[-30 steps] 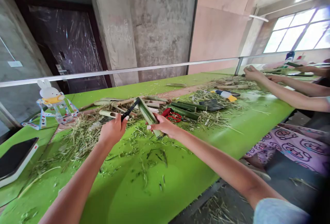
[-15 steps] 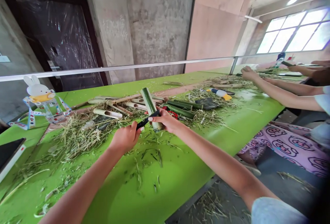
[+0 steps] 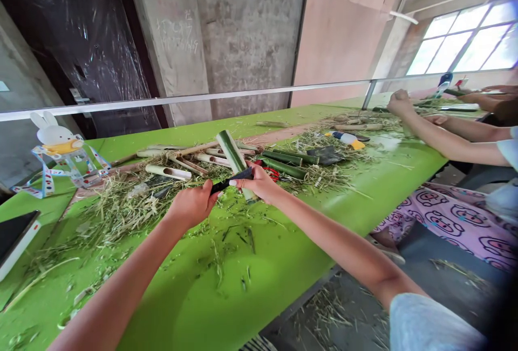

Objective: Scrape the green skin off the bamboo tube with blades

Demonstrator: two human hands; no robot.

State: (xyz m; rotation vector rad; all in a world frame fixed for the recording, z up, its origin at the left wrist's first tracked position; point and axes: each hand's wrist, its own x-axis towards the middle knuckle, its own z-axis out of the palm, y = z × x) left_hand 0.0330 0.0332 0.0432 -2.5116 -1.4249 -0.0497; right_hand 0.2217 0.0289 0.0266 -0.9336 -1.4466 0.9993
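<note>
My left hand (image 3: 191, 203) is wrapped around the black handle of a knife (image 3: 220, 185), its dark blade lying across a bamboo tube (image 3: 230, 149). My right hand (image 3: 262, 184) grips the lower part of that tube, its thumb against the blade. The tube leans up and to the left; its surface is partly green, partly pale and scraped. Under and around both hands lie green shavings (image 3: 218, 265). Beside my right hand is a red-handled tool (image 3: 270, 172), partly hidden.
Split bamboo pieces (image 3: 168, 171) and a heap of shavings (image 3: 125, 205) lie left of the tube. Green bamboo tubes (image 3: 285, 167) and a yellow-and-white handled tool (image 3: 348, 139) lie right. A rabbit-shaped bottle (image 3: 59, 143) and a phone-like device (image 3: 18, 238) stand left. Another person's hands (image 3: 400, 104) work further right.
The knife has turned a little and now lies flatter across the tube, more blade showing. My left hand has moved slightly left. The view has shifted a little.
</note>
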